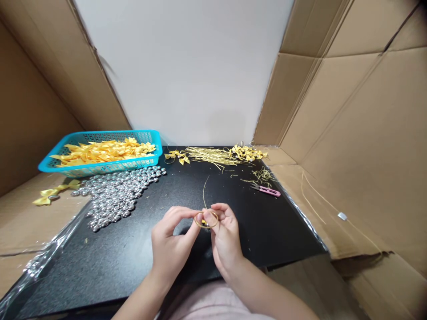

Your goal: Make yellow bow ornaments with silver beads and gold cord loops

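Observation:
Near the front of the black table, both my hands meet around a small loop of gold cord (217, 218). My left hand (173, 240) pinches the loop's left side between thumb and forefinger. My right hand (227, 238) grips it from the right, its thumb lying across the loop. A loose cord end (204, 191) sticks up and away from the fingers. Something small, yellow and shiny shows below the thumbs inside the loop, mostly hidden by them.
A blue basket (100, 170) of yellow ribbon bows (103, 152) stands at the back left. Silver beads (116, 195) spread before it. Cut gold cords (210, 155) and finished-looking bows (248, 152) lie at the back. Pink thread snips (269, 191) and cord scraps (263, 175) lie right.

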The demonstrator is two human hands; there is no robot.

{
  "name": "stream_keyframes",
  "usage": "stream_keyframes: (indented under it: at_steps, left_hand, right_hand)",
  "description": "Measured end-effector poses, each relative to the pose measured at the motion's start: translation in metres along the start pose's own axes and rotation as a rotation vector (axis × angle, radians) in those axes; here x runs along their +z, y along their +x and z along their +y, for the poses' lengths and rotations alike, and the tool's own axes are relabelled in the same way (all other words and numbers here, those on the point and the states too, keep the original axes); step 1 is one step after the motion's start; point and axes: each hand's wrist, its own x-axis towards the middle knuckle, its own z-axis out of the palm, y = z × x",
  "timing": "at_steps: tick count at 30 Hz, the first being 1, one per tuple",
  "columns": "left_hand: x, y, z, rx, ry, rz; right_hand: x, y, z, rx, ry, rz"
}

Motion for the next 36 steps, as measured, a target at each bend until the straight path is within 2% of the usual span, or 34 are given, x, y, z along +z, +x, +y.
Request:
stream_keyframes:
  at_steps: [5, 9, 16, 22, 36]
  left_hand:
    - [-0.0002, 0.0013, 0.0010, 0.012, 0.049, 0.035]
    - [-0.0001, 0.0032, 0.0021, -0.038, 0.050, 0.059]
    - [-0.0004, 0.0021, -0.0002, -0.113, 0.013, 0.079]
    - [-0.0009, -0.0015, -0.0031, -0.095, -0.034, 0.095]
    - [-0.0001, 0.0007, 0.0012, -0.116, -0.027, 0.082]
  right_hand:
    - [0.0011, 0.0000, 0.0007, 0.042, -0.008, 0.002]
    - [0.0010, -0.0021, 0.0014, 0.071, -0.018, -0.034]
    - [-0.0017, -0.0047, 0.0011, -0.117, -0.184, -0.088]
    - [-0.0068, -0.0053, 0.0025, -0.282, -0.386, -0.131]
    - [-0.0033, -0.0071, -0.0005, -0.241, -0.384, -0.129]
